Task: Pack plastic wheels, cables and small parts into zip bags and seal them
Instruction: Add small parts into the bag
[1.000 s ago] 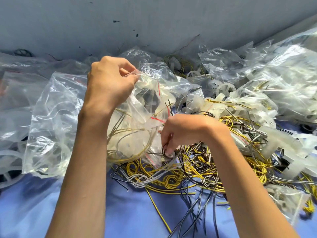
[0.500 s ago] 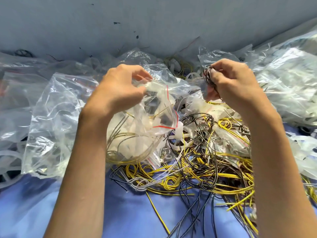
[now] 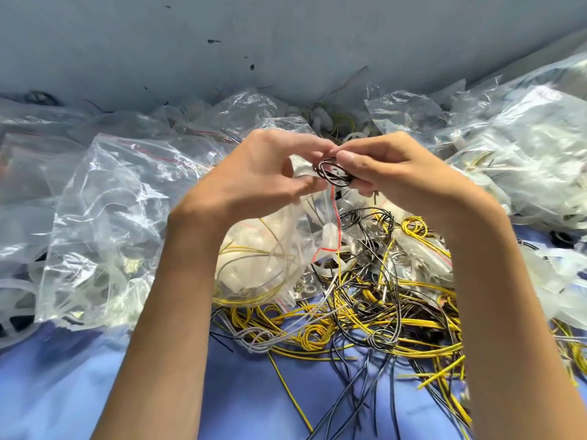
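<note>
My left hand pinches the top edge of a clear zip bag with a red seal line; it hangs above the table and holds white plastic parts and yellow and grey cables. My right hand pinches a small black cable coil right at the bag's mouth, touching my left fingertips. Below lies a tangled pile of yellow, black and grey cables on the blue table.
Heaps of clear bags with white wheels and parts cover the left, back and right. A white wheel lies at the far left edge. A grey wall rises behind. Loose cable ends trail toward the front.
My right hand lifted a black coil out of the cable pile, raised it, then brought it left to the bag's mouth. My left hand kept holding the bag up.
</note>
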